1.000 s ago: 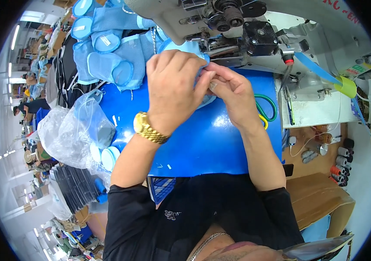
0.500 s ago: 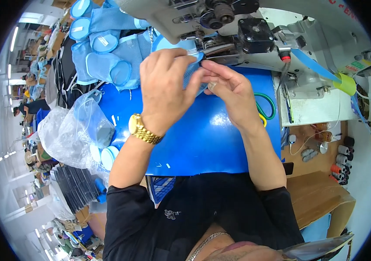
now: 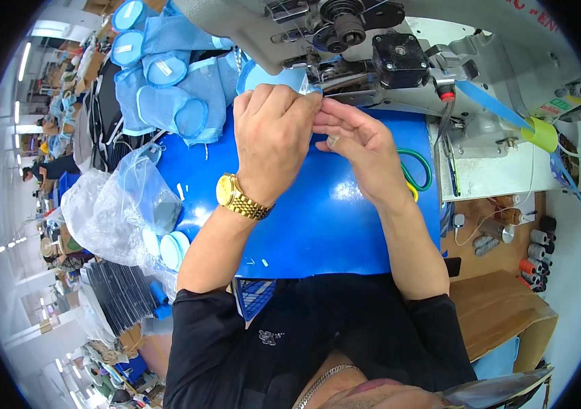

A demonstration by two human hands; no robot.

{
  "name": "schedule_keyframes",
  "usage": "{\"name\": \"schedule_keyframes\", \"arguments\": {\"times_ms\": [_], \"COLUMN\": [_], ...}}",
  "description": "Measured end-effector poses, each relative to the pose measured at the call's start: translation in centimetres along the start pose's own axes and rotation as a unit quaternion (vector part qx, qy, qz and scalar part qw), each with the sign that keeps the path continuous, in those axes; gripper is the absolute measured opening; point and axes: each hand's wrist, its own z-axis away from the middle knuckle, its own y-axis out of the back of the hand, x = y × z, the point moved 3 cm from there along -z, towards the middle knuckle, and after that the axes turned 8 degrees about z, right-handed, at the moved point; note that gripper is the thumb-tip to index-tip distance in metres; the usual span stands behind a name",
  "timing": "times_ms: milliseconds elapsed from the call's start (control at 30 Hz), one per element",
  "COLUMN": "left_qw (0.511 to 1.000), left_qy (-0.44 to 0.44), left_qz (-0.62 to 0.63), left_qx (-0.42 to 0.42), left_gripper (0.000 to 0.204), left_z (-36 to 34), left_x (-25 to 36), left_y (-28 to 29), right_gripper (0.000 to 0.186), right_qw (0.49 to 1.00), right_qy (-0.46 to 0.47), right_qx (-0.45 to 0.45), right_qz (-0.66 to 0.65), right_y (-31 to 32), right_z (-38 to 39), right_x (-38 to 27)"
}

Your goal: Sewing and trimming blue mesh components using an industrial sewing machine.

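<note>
A light-blue fabric piece with a rounded panel (image 3: pixel 263 76) lies at the sewing machine (image 3: pixel 331 71), its near part covered by my hands. My left hand (image 3: pixel 273 136), with a gold watch (image 3: pixel 239 196) on the wrist, is closed on the piece's edge, knuckles up. Close against its fingertips is my right hand (image 3: pixel 365 150), palm partly turned up, fingers together and thumb bent in at the same edge. What lies between the right fingertips is mostly hidden. Both hands are just in front of the machine's needle area.
Several blue mesh pouches (image 3: pixel 181 112) are heaped at the far left. A clear plastic bag (image 3: pixel 110 211) and white-blue discs (image 3: pixel 173 249) lie nearer on the left. Green-handled scissors (image 3: pixel 418 167) rest right of my right hand on the blue tabletop (image 3: pixel 318 232). Blue tape (image 3: pixel 491 105) runs along the right.
My left hand has moved slightly right and its fingers have curled more tightly at the fabric edge, against the right fingers. The right hand stays almost in place.
</note>
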Motion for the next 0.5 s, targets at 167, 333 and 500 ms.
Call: {"name": "schedule_keyframes", "arguments": {"times_ms": [167, 333, 500], "left_qw": [0.998, 0.998, 0.993], "left_qy": [0.022, 0.021, 0.058], "left_qz": [0.046, 0.036, 0.068], "left_qx": [0.040, 0.045, 0.079], "left_gripper": [0.011, 0.018, 0.019], "left_z": [-0.1, 0.8, 1.9], "left_x": [0.3, 0.6, -0.4], "left_y": [-0.5, 0.1, -0.8], "right_gripper": [0.043, 0.034, 0.032], "right_qw": [0.998, 0.968, 0.784], "right_qy": [-0.021, 0.025, 0.253], "right_qx": [0.022, 0.080, 0.304], "right_qz": [0.056, 0.236, 0.479], "right_y": [1.3, 6.7, 14.5], "right_z": [1.6, 6.1, 10.0], "right_x": [-0.6, -5.4, -18.3]}}
